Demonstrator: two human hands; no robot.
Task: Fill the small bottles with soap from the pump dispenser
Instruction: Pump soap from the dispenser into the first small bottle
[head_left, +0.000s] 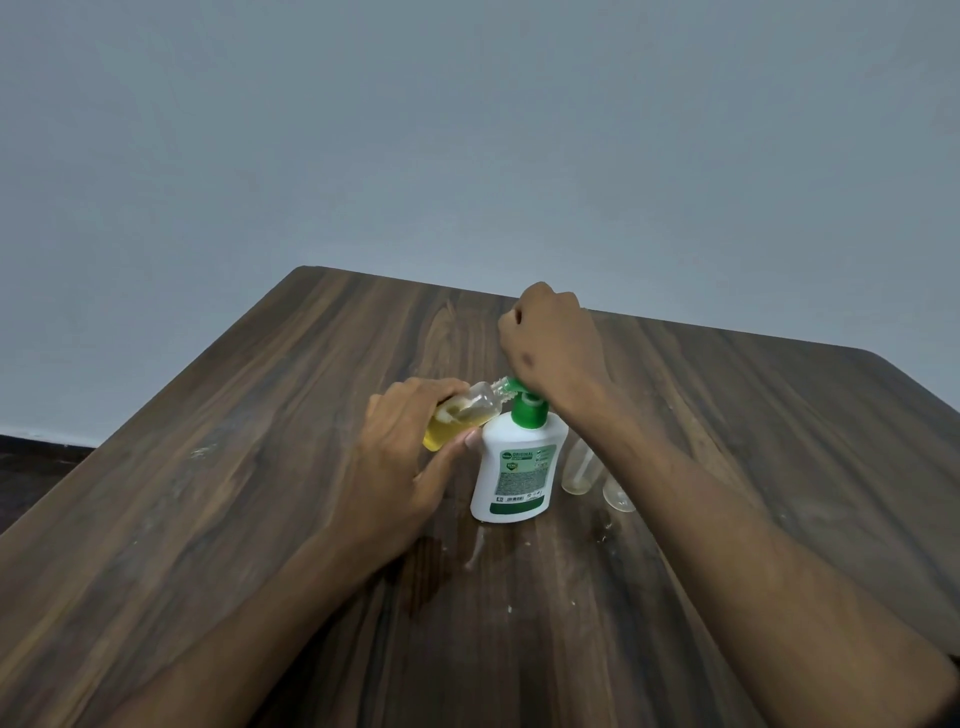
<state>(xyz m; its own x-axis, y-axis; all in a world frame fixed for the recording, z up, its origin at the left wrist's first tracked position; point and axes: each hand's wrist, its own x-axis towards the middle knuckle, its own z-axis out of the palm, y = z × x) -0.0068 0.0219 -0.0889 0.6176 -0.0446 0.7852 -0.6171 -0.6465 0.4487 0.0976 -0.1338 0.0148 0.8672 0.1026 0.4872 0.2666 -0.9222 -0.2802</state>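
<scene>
Wooden table (208, 519): 2 empty bottles (576, 467) behind right forearm (701, 499).

The wooden table (727, 467) carries a pump dispenser (514, 467) and two clear bottles (576, 467).

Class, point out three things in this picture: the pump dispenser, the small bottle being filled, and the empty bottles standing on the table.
pump dispenser (514, 467): head view, on its white labelled body.
small bottle (467, 415): head view, on its clear side above the yellow soap.
empty bottles (576, 470): head view, on the nearer one's clear wall.
</scene>
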